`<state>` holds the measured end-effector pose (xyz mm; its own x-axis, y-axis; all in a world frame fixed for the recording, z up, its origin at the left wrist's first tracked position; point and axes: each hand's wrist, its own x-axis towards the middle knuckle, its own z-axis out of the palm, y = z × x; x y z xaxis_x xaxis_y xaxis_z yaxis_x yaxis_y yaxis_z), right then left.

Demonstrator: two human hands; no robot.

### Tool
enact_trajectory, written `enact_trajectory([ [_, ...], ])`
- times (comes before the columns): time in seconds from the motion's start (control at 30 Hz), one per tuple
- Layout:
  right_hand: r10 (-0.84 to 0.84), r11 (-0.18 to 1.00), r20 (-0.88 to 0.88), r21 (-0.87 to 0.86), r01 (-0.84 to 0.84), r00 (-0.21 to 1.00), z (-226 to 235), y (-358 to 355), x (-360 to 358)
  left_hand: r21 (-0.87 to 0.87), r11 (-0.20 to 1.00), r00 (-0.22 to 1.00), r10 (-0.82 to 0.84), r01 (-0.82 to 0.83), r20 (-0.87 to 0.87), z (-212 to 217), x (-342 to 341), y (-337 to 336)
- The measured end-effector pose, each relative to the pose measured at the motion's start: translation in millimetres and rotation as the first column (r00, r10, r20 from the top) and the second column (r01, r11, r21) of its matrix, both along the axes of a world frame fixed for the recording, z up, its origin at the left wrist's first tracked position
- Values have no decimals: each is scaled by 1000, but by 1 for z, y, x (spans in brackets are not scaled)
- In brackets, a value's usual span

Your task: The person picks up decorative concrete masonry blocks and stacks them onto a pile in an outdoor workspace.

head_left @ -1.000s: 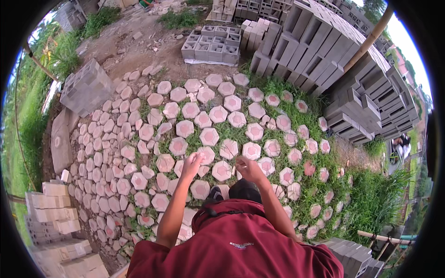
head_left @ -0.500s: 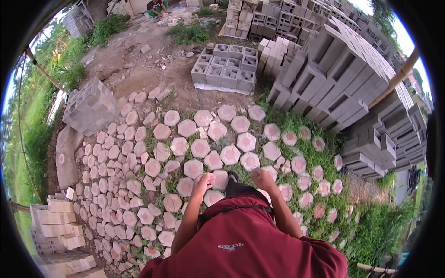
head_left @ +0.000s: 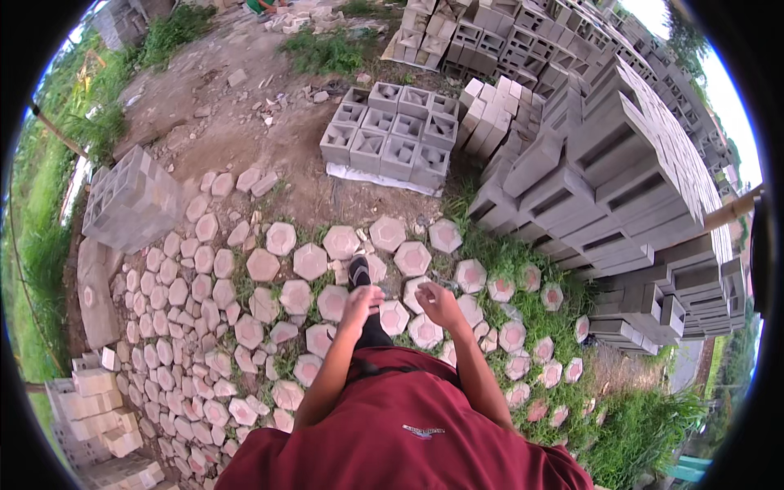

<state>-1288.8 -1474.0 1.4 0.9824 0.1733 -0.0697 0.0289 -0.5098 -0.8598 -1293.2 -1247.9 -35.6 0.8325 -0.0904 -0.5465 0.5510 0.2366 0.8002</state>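
My left hand [head_left: 363, 305] hangs in front of my waist, beside my stepping leg, with its fingers loosely bent and nothing in them. Level with it on the other side, my right hand [head_left: 439, 305] is bare too, its fingers half curled and a little apart. Neither hand touches anything. Below them lie hexagonal concrete pavers [head_left: 410, 259] with pinkish centres, set apart in soil and grass. My foot in a dark sandal [head_left: 358, 271] is on the pavers ahead. Beyond them, a low stack of grey hollow blocks [head_left: 377, 119] sits on a white sheet.
Tall rows of hollow blocks [head_left: 621, 155] line the right, with a bamboo pole [head_left: 731, 210] across them. A smaller block stack [head_left: 135, 200] stands at left, and pale blocks [head_left: 102, 396] are piled at lower left. Rubble and a partly visible person [head_left: 260, 6] are at the far end.
I have stepped forward, and one foot now shows ahead of my hands. The block stacks appear nearer. My right hand has swung slightly left and its fingers have loosened.
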Motion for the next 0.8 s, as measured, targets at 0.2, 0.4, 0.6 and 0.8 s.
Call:
enact_trajectory([
  [0.2, -150, 979, -35, -146, 143, 988, -17, -11, 144, 32, 966, 965, -258, 256, 51, -1, 202, 0],
  [0.4, -294, 945, 29, -138, 295, 955, 45, -20, 273, 47, 952, 938, -307, 304, 160, 36, 378, 8],
  [0.6, -391, 821, -282, 323, 470, 876, 41, -49, 363, 98, 936, 936, -345, 339, 62, 36, 483, -1],
  [0.8, -403, 810, -341, 299, 504, 849, -9, -106, 486, 83, 952, 955, -294, 296, -36, 7, 561, -37],
])
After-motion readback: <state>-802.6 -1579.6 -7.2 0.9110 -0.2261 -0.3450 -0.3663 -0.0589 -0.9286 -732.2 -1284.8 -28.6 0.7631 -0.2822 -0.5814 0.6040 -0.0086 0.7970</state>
